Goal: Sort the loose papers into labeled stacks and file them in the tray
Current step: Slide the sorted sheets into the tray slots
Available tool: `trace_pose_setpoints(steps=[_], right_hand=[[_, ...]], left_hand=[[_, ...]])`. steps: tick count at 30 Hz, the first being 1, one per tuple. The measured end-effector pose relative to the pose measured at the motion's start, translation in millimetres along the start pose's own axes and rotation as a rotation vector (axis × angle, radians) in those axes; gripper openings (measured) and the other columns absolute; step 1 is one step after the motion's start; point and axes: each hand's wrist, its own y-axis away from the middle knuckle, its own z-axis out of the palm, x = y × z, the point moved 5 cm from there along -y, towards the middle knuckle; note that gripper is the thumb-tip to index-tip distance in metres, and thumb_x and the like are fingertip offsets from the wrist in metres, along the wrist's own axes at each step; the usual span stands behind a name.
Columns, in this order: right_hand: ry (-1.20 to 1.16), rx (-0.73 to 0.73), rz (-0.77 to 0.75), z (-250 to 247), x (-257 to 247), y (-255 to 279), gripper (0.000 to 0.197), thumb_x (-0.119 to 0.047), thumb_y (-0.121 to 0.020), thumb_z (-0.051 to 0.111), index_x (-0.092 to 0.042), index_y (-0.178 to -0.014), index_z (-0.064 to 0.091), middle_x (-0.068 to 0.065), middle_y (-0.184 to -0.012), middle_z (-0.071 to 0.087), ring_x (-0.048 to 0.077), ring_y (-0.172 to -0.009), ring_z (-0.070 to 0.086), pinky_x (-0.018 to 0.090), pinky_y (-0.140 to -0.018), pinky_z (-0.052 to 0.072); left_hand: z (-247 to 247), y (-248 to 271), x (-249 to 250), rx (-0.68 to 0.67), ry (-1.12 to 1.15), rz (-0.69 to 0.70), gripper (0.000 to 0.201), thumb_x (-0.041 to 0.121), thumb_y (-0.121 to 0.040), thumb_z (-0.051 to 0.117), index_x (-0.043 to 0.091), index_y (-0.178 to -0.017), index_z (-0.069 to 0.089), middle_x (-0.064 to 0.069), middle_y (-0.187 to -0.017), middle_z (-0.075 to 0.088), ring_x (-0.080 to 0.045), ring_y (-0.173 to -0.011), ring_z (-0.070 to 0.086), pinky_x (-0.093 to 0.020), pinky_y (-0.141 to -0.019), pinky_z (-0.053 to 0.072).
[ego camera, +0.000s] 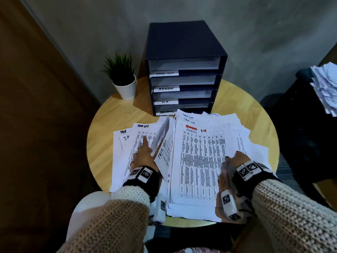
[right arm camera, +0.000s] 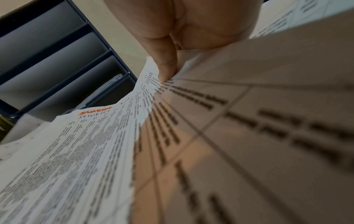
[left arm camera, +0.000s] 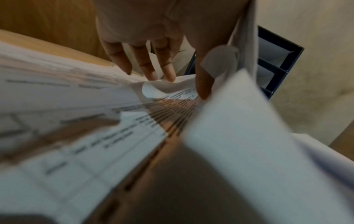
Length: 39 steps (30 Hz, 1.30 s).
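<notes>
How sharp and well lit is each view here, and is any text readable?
Head view: dim, corners dark, handwritten labels on the dark blue filing tray mostly legible. Left wrist view: printed white sheets close to the lens smear, left hand sharper. Right wrist view: near table print blurs, orange-marked heading sharper.

Likely a small office corner: labeled file tray [ego camera: 184, 70], printed papers [ego camera: 198, 161], round wooden table [ego camera: 102, 143]

One dark blue four-slot filing tray [ego camera: 186, 42], four white handwritten labels, one small white-potted green plant [ego camera: 122, 77], one round wooden table [ego camera: 109, 114], two hands
</notes>
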Motion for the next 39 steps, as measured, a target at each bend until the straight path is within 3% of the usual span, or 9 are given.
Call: trace_pose_setpoints(steps=[3, 7, 9, 11, 13, 19, 23, 31, 39], right_hand=[[-0.002, 0.017, -0.009, -1, -2, 1, 0.026, -0.026, -0.097, 0.050, -0.002, -0.097, 0.040, 0.002, -0.066, 0.035, 0.012, -0.056, 0.034, 0.024, -0.047, 0.021], [0.034, -0.019, -0.026, -2, -4, 2, 0.032, -0.027, -0.097, 0.048, 0.002, -0.111, 0.049, 0.001, -0.064, 0.032, 0.011, -0.054, 0.032, 0.023, -0.046, 0.021], [0.046, -0.011, -0.028, -2, -4, 2, 0.040, -0.026, -0.097, 0.050, 0.007, -0.120, 0.049, 0.001, -0.062, 0.028, 0.010, -0.052, 0.028, 0.023, -0.046, 0.019], [0.056, 0.011, -0.027, -1, -4, 1, 0.027, -0.025, -0.097, 0.050, 0.001, -0.099, 0.053, 0.001, -0.061, 0.029, 0.011, -0.052, 0.029, 0.023, -0.045, 0.019], [0.039, 0.029, -0.022, -1, -2, 0, 0.029, -0.025, -0.097, 0.049, -0.004, -0.078, 0.043, 0.001, -0.062, 0.032, 0.012, -0.053, 0.032, 0.023, -0.046, 0.020], [0.027, 0.020, -0.045, -1, -2, 1, 0.035, -0.024, -0.097, 0.049, 0.004, -0.116, 0.047, 0.005, -0.071, 0.042, 0.014, -0.059, 0.038, 0.025, -0.049, 0.026], [0.002, -0.001, -0.050, -1, -2, 2, 0.042, -0.024, -0.097, 0.048, 0.008, -0.124, 0.043, 0.023, -0.123, 0.053, 0.031, -0.109, 0.054, 0.033, -0.087, 0.042], [-0.022, 0.036, -0.036, -4, -5, 8, 0.043, -0.023, -0.098, 0.046, 0.009, -0.127, 0.042, 0.023, -0.132, 0.050, 0.030, -0.120, 0.051, 0.032, -0.097, 0.040], [-0.021, 0.070, -0.039, -4, -5, 11, 0.041, -0.022, -0.097, 0.047, 0.009, -0.124, 0.044, 0.024, -0.128, 0.052, 0.030, -0.118, 0.052, 0.033, -0.096, 0.041]], left_hand=[[-2, -5, 4, -0.089, 0.045, 0.003, 0.053, 0.009, -0.092, 0.046, 0.018, -0.144, 0.037, -0.016, -0.126, 0.058, -0.033, -0.117, 0.054, -0.035, -0.096, 0.043], [-5, 7, 12, -0.073, 0.270, 0.079, 0.022, 0.022, -0.086, 0.063, 0.009, -0.101, 0.074, -0.016, -0.092, 0.070, -0.028, -0.089, 0.068, -0.024, -0.076, 0.049], [-1, 13, 20, -0.087, 0.343, 0.125, 0.027, 0.036, -0.086, 0.064, 0.012, -0.091, 0.076, -0.014, -0.094, 0.069, -0.025, -0.084, 0.067, -0.019, -0.072, 0.044], [5, 20, 27, -0.164, 0.422, 0.131, 0.049, 0.055, -0.086, 0.051, 0.012, -0.085, 0.075, -0.007, -0.091, 0.070, -0.021, -0.080, 0.065, -0.024, -0.075, 0.045], [8, 28, 31, -0.235, 0.479, 0.098, 0.056, 0.061, -0.090, 0.037, 0.021, -0.093, 0.075, 0.001, -0.095, 0.071, -0.018, -0.086, 0.066, -0.028, -0.083, 0.049], [3, 15, 22, -0.192, 0.312, 0.034, 0.028, 0.031, -0.091, 0.054, 0.014, -0.107, 0.070, -0.009, -0.110, 0.068, -0.026, -0.104, 0.063, -0.024, -0.084, 0.045], [-15, -5, -10, -0.106, -0.006, -0.147, 0.059, 0.059, -0.082, 0.053, 0.031, -0.134, 0.049, -0.013, -0.139, 0.044, -0.034, -0.129, 0.042, -0.042, -0.109, 0.034], [-34, -15, -49, -0.046, -0.056, -0.293, 0.103, 0.070, -0.063, 0.067, 0.028, -0.147, 0.025, -0.012, -0.142, 0.027, -0.037, -0.132, 0.028, -0.053, -0.108, 0.030], [-38, -15, -36, -0.008, 0.160, -0.072, 0.036, 0.026, -0.096, 0.051, 0.018, -0.131, 0.046, -0.013, -0.131, 0.053, -0.033, -0.107, 0.054, -0.036, -0.089, 0.042]])
